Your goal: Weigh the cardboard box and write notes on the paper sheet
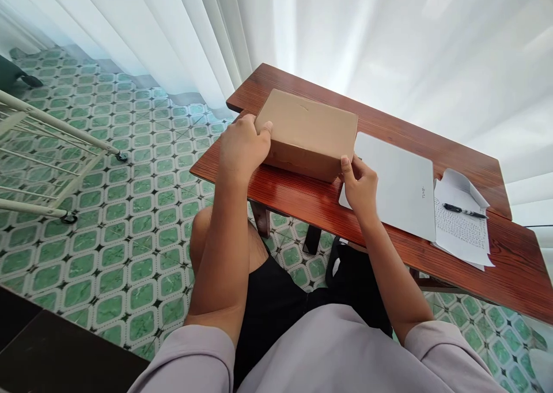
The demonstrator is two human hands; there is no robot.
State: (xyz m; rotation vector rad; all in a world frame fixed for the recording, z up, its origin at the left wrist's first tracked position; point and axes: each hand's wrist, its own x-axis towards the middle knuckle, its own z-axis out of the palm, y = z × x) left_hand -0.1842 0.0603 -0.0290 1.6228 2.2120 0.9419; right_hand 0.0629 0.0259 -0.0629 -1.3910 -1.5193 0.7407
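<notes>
Your left fingers [266, 131] and right fingers [346, 165] hold the box [309, 122], seemingly on the surface [518, 266]. Shifting it needs even pressure.

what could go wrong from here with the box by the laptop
The brown rectangular cardboard box sits close beside the flat silver closed laptop, so sliding it right might scrape or shove the laptop.

The right hand, gripping the box's near right corner, could bump the laptop too.

A pushed laptop might disturb the loose white handwritten sheets and black pen beside it.
</notes>
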